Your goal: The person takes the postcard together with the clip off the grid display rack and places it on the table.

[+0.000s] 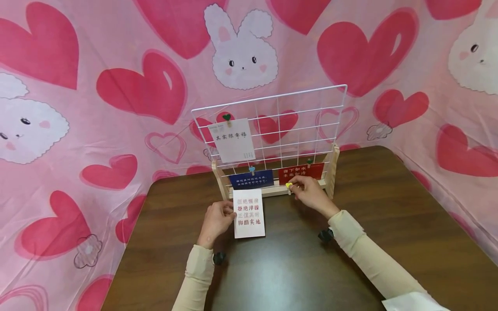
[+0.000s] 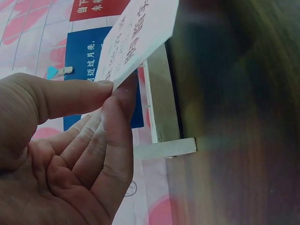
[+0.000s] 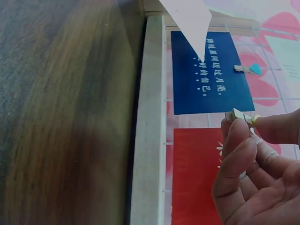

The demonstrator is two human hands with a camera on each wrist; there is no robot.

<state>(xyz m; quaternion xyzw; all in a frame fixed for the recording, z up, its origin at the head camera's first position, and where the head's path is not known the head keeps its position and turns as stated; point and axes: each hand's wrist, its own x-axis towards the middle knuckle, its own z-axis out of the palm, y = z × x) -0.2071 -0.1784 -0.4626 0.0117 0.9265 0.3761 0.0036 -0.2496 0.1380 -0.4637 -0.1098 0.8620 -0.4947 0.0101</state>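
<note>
At left, a person's left hand point(image 1: 215, 219) pinches between thumb and fingers a white rectangular card with red and faint grey lettering point(image 1: 249, 214), in front of a white wire grid on a wooden stand point(image 1: 268, 98). Clipped to the grid are a white black-lettered card point(image 1: 233, 147), a dark blue card point(image 1: 253, 179) below it, then a bright red card point(image 1: 303, 172). Before the red card, the right hand point(image 1: 313, 194) grasps with thumb and fingertips a small wooden clip with a yellow heart point(image 1: 289, 185)
</note>
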